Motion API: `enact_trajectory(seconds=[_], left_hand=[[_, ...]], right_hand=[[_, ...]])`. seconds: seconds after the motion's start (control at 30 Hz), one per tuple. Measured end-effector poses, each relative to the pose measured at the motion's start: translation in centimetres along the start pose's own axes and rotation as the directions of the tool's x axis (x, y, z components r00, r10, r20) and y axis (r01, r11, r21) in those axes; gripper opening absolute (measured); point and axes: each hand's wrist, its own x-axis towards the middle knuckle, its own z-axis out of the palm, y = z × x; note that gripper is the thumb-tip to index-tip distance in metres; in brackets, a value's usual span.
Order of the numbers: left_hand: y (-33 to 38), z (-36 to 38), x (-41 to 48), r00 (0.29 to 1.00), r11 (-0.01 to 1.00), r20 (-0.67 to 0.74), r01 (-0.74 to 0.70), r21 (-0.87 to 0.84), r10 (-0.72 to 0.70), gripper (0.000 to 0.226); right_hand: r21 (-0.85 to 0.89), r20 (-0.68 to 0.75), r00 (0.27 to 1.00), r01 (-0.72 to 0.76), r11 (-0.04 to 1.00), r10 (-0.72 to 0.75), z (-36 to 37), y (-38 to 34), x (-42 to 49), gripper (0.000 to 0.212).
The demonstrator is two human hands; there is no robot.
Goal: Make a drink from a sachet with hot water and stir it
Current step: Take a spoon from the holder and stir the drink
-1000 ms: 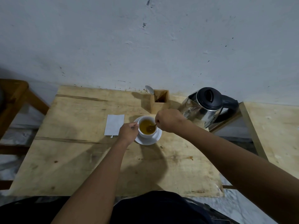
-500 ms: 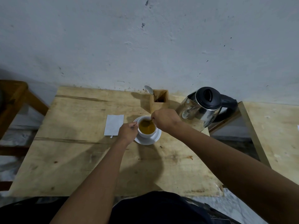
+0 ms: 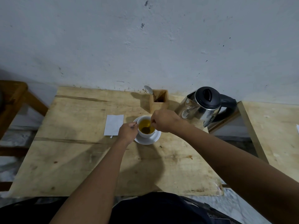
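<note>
A white cup [image 3: 145, 135] with amber drink stands on a white saucer [image 3: 153, 139] on the wooden table [image 3: 72, 159]. My left hand [image 3: 127, 132] grips the cup's handle on its left side. My right hand [image 3: 163, 121] hovers over the cup's right rim, pinching a spoon [image 3: 146, 128] whose bowl is dipped in the drink near dark grounds. A flat white sachet [image 3: 114, 124] lies on the table just left of the cup. A steel kettle [image 3: 200, 107] with a black lid stands at the back right.
A small wooden holder [image 3: 159, 102] with another spoon [image 3: 148, 89] leaning out stands behind the cup by the wall. A second wooden table [image 3: 275, 135] sits to the right across a gap. A wooden chair frame [image 3: 13, 101] is at the left.
My right hand has moved the spoon around inside the cup, from the right side toward the back and then to the near middle. My left hand has stayed on the handle.
</note>
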Motion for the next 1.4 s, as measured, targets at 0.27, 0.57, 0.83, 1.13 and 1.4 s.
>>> enact_trajectory(seconds=[0.27,0.57,0.83,1.13,1.4], left_hand=[[-0.1,-0.1,0.1,1.0,1.0,0.01,-0.01,0.003,0.01,0.037],[0.1,-0.1,0.0,1.0,1.0,0.01,-0.003,0.001,0.003,0.037],[0.3,-0.1,-0.3,1.0,1.0,-0.004,0.006,0.021,-0.006,0.038],[0.2,-0.1,-0.1,1.0,1.0,0.004,0.006,-0.004,-0.006,0.038],[0.1,0.0,0.0,1.0,0.999,0.002,-0.002,0.035,0.002,0.038]], right_hand=[[-0.086,-0.119,0.992,-0.045,0.995,0.035,0.5,-0.5,0.0,0.024],[-0.166,-0.044,0.997,-0.069,0.984,0.063,-0.7,0.2,0.2,0.019],[-0.05,0.025,1.0,0.019,0.999,-0.018,-1.1,-0.5,0.1,0.016],[-0.065,-0.114,0.993,-0.021,0.998,0.014,0.0,-0.5,0.4,0.023],[-0.158,-0.063,0.995,-0.087,0.984,0.078,-1.0,0.0,0.0,0.018]])
